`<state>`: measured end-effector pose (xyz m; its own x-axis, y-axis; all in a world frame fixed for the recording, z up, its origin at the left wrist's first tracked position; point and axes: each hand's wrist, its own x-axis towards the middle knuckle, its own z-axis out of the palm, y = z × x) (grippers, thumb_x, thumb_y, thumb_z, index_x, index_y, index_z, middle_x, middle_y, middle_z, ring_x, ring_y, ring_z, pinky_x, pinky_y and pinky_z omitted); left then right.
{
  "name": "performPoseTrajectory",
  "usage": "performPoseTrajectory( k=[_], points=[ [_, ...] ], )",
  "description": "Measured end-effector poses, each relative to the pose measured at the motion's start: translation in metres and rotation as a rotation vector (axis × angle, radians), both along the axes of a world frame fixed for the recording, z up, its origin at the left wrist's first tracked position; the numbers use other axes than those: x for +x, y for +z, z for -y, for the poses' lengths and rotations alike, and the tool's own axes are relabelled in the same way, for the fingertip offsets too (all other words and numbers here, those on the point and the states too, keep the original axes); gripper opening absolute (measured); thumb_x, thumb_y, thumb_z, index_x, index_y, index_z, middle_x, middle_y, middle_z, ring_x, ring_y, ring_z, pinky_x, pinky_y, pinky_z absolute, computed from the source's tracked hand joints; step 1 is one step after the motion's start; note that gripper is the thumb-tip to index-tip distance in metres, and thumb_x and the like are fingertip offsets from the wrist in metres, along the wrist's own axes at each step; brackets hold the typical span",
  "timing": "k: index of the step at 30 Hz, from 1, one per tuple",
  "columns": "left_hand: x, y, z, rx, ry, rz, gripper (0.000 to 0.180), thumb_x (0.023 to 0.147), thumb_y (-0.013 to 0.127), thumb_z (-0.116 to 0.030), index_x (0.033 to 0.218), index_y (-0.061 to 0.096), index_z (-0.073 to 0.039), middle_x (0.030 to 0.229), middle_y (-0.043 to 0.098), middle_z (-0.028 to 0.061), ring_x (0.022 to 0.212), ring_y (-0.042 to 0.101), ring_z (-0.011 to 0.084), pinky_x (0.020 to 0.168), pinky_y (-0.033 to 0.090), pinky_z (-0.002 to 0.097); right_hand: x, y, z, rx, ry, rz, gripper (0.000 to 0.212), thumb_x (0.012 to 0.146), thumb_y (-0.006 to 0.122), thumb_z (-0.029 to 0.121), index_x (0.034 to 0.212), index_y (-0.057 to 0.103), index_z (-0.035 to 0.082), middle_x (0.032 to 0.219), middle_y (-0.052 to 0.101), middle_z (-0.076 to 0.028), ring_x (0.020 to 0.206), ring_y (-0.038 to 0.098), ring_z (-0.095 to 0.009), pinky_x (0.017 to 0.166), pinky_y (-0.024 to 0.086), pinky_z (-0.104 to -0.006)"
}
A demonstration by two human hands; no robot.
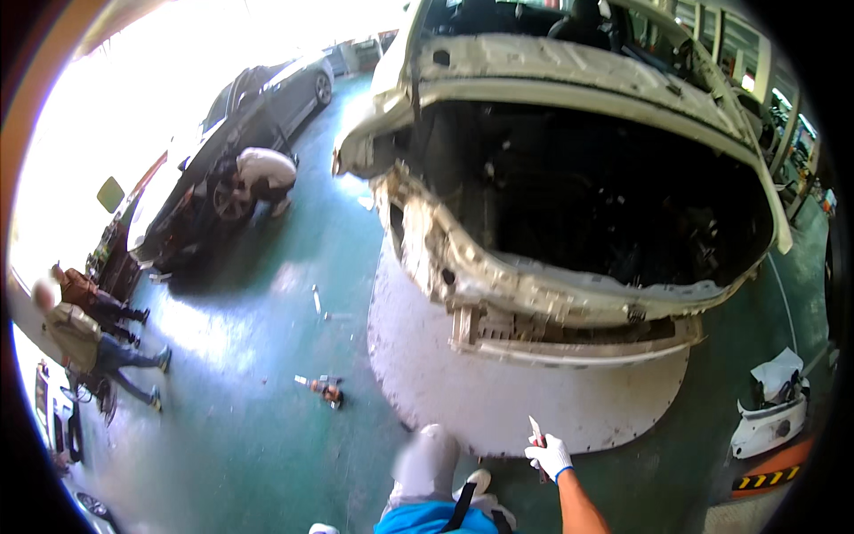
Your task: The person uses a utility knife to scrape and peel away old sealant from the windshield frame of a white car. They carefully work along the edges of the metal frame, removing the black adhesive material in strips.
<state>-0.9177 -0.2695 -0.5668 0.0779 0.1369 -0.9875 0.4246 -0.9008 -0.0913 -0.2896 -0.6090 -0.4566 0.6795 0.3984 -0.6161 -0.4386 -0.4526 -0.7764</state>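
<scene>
Our right hand (550, 457), in a white glove, had its grip closed around a slim tool (536, 434) whose pale tip stuck up above the fingers. Just ahead of that grip stood the white car's (498, 392) stripped rear, its open trunk (614, 205) above. Our left hand was out of sight. Well off to the left, a small orange tool (329, 390) lay on the green floor (267, 338).

A black-and-yellow striped hazard marking (763, 481) lies on the orange ramp edge at lower right; no packages or screens show.
</scene>
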Motion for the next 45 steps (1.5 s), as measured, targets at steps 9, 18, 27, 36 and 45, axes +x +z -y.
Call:
performPoseTrajectory(
  k=[9,18,27,36,45],
  points=[
    [0.168,0.019,-0.037,0.297,1.232,0.928,0.054,0.094,0.067,-0.029,0.139,0.061,0.000,0.129,0.069,0.0163,0.102,0.071,0.0232,0.087,0.057,0.0344,-0.111,-0.082,-0.047,-0.254,0.505,0.035,0.036,0.090,0.071,0.039,0.104,0.068,0.006,0.085,0.072,-0.016,0.076,0.070,-0.031,0.072,0.054,-0.0420],
    [0.237,-0.204,-0.012,0.218,1.059,0.521,0.047,0.087,0.066,-0.041,0.119,0.075,-0.007,0.117,0.073,0.0224,0.113,0.069,0.0395,0.100,0.052,0.0437,-0.219,-0.243,-0.075,-0.231,0.161,-0.595,0.021,0.095,0.071,0.014,0.112,0.069,0.002,0.085,0.067,-0.003,0.072,0.062,-0.011,0.067,0.052,-0.0279],
    [0.304,-0.483,0.019,0.417,1.276,0.532,0.054,0.092,0.066,-0.049,0.120,0.071,-0.004,0.119,0.073,0.0206,0.115,0.068,0.0381,0.099,0.052,0.0465,-0.247,-0.351,-0.116,-0.262,0.043,-0.639,0.036,0.094,0.072,0.010,0.127,0.065,-0.003,0.092,0.068,-0.006,0.080,0.065,-0.012,0.075,0.053,-0.0290],
    [0.302,-0.518,-0.006,0.333,1.299,0.702,0.041,0.091,0.067,-0.042,0.096,0.073,-0.002,0.098,0.072,0.0238,0.095,0.069,0.0420,0.084,0.052,0.0480,-0.222,-0.345,-0.118,-0.207,-0.120,-0.629,0.034,0.091,0.068,0.005,0.122,0.062,-0.008,0.087,0.070,-0.008,0.078,0.067,-0.015,0.074,0.053,-0.0297],
    [0.305,-0.222,0.007,0.069,1.613,0.776,0.040,0.090,0.073,-0.043,0.079,0.068,-0.005,0.069,0.064,0.0051,0.070,0.060,0.0143,0.070,0.045,0.0327,-0.236,-0.283,-0.132,-0.168,0.261,0.157,0.036,0.071,0.091,0.013,0.098,0.068,0.006,0.085,0.069,-0.004,0.077,0.066,-0.017,0.076,0.055,-0.0343]
  ],
)
